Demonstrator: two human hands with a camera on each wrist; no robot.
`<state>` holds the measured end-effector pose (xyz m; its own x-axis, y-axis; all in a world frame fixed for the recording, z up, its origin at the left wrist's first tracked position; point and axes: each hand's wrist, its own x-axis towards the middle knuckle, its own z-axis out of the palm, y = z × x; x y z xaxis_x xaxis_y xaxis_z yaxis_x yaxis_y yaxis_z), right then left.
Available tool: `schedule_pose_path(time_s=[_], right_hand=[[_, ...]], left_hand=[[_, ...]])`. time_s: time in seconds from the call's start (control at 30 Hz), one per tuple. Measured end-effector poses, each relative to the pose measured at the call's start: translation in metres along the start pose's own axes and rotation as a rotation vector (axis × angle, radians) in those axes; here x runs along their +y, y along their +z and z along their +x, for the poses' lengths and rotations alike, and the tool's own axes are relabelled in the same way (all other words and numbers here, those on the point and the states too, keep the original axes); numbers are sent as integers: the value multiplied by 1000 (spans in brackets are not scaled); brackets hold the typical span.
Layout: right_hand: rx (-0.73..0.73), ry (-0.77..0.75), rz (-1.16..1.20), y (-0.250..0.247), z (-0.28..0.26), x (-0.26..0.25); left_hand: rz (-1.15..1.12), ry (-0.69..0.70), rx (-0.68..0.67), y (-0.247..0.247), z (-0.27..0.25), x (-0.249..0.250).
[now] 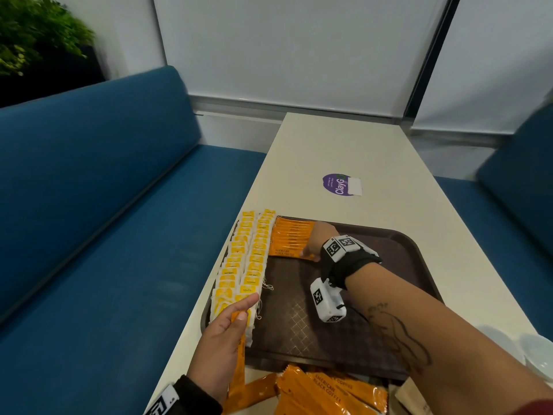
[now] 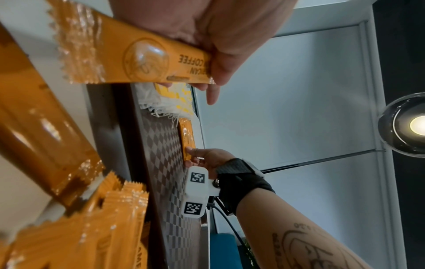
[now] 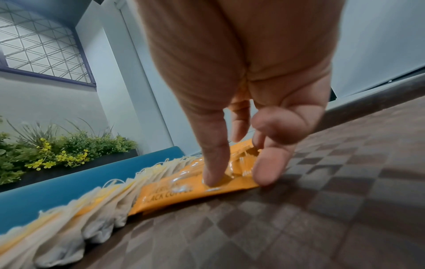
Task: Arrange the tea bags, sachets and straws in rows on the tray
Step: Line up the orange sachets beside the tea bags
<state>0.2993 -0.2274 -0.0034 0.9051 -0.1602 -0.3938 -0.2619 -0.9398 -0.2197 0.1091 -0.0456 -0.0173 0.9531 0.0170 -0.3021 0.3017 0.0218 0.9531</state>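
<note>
Sachet under right hand, another gripped by left hand

Right hand: bare. Black fabric wrist wrap behind it, carrying a white block with black-and-white square markers on top. Second white marker block under the wrap, with a metal stud and thin black cable. Right forearm bare, dark line tattoo below the wrap.

Left hand: bare. Black cuff behind it, white marker block beside the cuff.
</note>
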Motion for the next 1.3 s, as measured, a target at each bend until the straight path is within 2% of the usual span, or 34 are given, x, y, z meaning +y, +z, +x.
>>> schedule_pose_path(time_s=[0.27, 0.37, 0.43, 0.5, 0.6, 0.73, 0.93, 1.0, 1.17, 1.3], right_hand=[[83, -40, 100, 0, -9, 5], [94, -149, 267, -2, -25, 7], [-6, -224, 440, -3, -48, 8], [-186, -258, 598, -4, -80, 10], [-425, -335, 687, -2, -119, 20], [-490, -431, 761, 4, -141, 34], [-444, -375, 819, 14, -153, 42], [-355, -331, 828, 16, -149, 43], [-42, -94, 809, 15, -97, 52], [-21, 54, 741, 13, -60, 49]], left_hand=[[-39, 5, 26, -1, 5, -4], [-120, 12, 54, -3, 8, -6], [-202, 21, 88, -3, 9, -2], [-254, 40, 114, -2, 8, 2], [-264, 69, 146, -1, 8, 2], [-254, 94, 159, 5, 5, 2], [-240, 110, 126, 8, -1, 3], [-229, 114, 110, 7, -1, 3], [-197, 30, 29, 1, 1, -9], [-150, -51, -34, 0, -1, -15]])
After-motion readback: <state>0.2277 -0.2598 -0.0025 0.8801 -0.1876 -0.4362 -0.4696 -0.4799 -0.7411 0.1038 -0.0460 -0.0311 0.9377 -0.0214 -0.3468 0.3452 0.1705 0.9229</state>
